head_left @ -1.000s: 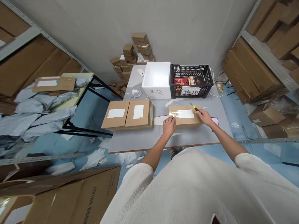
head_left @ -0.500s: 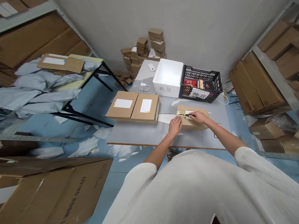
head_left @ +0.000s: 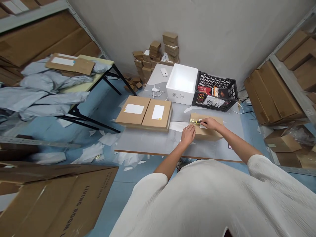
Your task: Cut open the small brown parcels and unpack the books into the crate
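A small cardboard box lies on the table in front of me, with a white label partly hidden under my right hand. That hand is closed round a black and yellow utility knife, its tip pointing left at the shiny tape on the box's top. My left hand rests against the box's near left corner, fingers stretched out and holding nothing. To the left, two larger cardboard boxes with white labels sit side by side.
Behind the small box stand a white foam box and a black plastic crate with books inside. A white phone and a cable are at the back. Shelves of cartons rise at right; grey parcels cover the left table.
The view has shifted slightly, so the table and boxes appear a little farther right. My hands keep nearly the same places on the small box, the knife still over the tape.
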{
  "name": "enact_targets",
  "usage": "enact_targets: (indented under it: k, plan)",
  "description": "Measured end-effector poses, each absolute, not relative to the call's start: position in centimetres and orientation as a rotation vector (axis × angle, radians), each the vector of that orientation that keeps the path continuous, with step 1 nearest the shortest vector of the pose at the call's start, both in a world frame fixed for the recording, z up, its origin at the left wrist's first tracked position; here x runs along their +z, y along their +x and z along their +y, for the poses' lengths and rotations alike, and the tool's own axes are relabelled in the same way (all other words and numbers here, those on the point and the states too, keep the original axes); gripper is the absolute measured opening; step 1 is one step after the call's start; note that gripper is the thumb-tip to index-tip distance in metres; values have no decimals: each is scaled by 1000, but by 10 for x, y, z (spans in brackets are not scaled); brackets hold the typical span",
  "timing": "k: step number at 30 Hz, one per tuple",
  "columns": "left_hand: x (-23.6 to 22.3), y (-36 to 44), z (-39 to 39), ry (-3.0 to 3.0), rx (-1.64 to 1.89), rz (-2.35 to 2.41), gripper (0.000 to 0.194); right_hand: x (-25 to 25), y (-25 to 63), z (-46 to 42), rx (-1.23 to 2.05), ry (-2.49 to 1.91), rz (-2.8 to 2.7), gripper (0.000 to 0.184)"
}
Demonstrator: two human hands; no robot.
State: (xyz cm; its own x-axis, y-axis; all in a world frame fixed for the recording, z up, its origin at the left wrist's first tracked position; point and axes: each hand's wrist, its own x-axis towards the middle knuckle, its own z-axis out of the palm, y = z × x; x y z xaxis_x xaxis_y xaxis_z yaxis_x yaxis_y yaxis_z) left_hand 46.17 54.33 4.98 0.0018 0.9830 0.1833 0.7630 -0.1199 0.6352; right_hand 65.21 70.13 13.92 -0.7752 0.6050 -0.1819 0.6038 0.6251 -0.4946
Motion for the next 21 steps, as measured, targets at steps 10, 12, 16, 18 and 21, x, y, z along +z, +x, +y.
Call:
enact_targets:
  k: [10, 12, 16, 18, 21]
  plan:
    - [54, 463, 541, 2001, 745, 1886, 43, 148, 644, 710, 759, -1096, -3037, 42]
    - [56, 463, 541, 2023, 720, 1910, 43, 155, 640, 711, 719, -1107, -3109, 41]
    - [62, 462, 539, 2050, 671, 1925, 41, 165, 636, 712, 677, -1141, -3181, 39]
    - [64, 462, 538, 2046, 646, 1931, 40, 168, 638, 711, 663, -1154, -3191, 40]
    - [67, 462, 537, 2035, 608, 1942, 41, 170, 641, 709, 623, -1182, -3194, 40]
